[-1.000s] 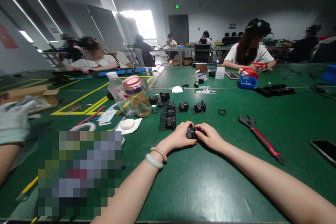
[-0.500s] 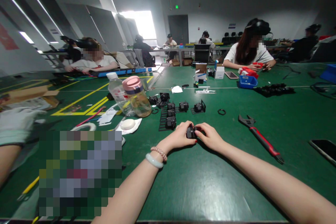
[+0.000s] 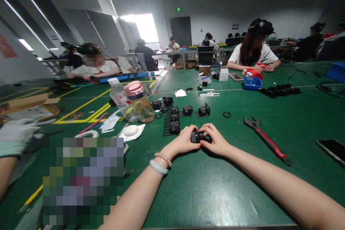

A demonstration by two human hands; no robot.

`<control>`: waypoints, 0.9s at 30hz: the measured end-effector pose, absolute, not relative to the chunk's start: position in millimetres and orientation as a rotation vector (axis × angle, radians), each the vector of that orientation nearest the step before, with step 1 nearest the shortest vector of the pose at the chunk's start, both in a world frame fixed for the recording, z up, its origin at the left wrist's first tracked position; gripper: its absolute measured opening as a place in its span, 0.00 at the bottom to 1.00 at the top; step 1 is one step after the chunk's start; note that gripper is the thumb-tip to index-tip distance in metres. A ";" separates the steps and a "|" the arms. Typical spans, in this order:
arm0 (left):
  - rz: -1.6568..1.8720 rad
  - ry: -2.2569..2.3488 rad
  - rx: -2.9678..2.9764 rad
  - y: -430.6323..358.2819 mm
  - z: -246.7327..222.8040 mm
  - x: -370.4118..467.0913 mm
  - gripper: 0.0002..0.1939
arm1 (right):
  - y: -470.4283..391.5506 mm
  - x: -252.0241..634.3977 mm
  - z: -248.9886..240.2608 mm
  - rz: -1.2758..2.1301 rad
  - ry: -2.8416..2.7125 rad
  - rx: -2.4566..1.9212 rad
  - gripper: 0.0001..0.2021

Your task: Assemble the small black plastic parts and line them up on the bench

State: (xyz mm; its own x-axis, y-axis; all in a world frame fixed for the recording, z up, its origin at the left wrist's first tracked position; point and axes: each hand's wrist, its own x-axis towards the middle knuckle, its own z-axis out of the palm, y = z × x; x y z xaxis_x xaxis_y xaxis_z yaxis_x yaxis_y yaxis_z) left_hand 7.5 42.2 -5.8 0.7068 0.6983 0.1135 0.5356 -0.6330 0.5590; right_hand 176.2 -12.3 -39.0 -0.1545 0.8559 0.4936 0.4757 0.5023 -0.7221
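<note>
Finger shift: right hand (image 3: 215,141) arches its fingers more widely than half a second ago, and a dark patch now shows between thumb and forefinger.
Glove (image 3: 16,134): on a co-worker's hand at the far left, near the carton (image 3: 47,109).
Bottle (image 3: 118,93): on the counter (image 3: 215,194), beside the pink-lidded cup (image 3: 141,105), which overlaps it.
White disc (image 3: 131,130): on paper, in front of both.
Similar parts (image 3: 175,127): clustered just beyond the left hand (image 3: 186,138), some over slatted black pieces.
Left hand: clamped on the black part (image 3: 195,136) from the left.
Part: between the two hands, low over the counter; whether it touches the counter I cannot tell.
Right hand: thumb and fingertips closed on its right end.
Ring (image 3: 226,114): flat on the counter, beyond the right hand.
Wrench (image 3: 269,143): lying slantwise, its head away from the wearer.
Phone (image 3: 333,151): at the right edge.
</note>
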 end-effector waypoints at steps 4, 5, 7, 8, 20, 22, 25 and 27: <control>0.444 0.928 2.430 42.1 -5.7 7.1 0.26 | -11.6 176.0 -38.4 0.524 -1.801 -1.126 0.17; 0.444 0.920 2.433 42.3 -5.9 6.9 0.25 | -11.5 176.1 -38.2 0.526 -1.802 -1.129 0.17; 0.442 0.914 2.433 42.6 -6.4 6.7 0.25 | -11.3 176.4 -38.0 0.521 -1.806 -1.138 0.17; 0.443 0.915 2.431 42.8 -6.7 6.7 0.25 | -11.3 176.6 -37.9 0.517 -1.809 -1.141 0.17; 0.454 0.918 2.417 41.6 -5.6 6.5 0.25 | -10.4 176.9 -38.1 0.510 -1.818 -1.166 0.16; 0.452 0.921 2.410 41.4 -5.2 6.8 0.25 | -10.3 177.0 -38.3 0.512 -1.817 -1.167 0.15; 0.452 0.932 2.400 41.1 -4.8 7.3 0.24 | -9.9 177.1 -38.9 0.517 -1.810 -1.166 0.15; 0.455 0.929 2.400 41.2 -4.7 7.4 0.24 | -9.5 177.0 -39.1 0.521 -1.811 -1.168 0.15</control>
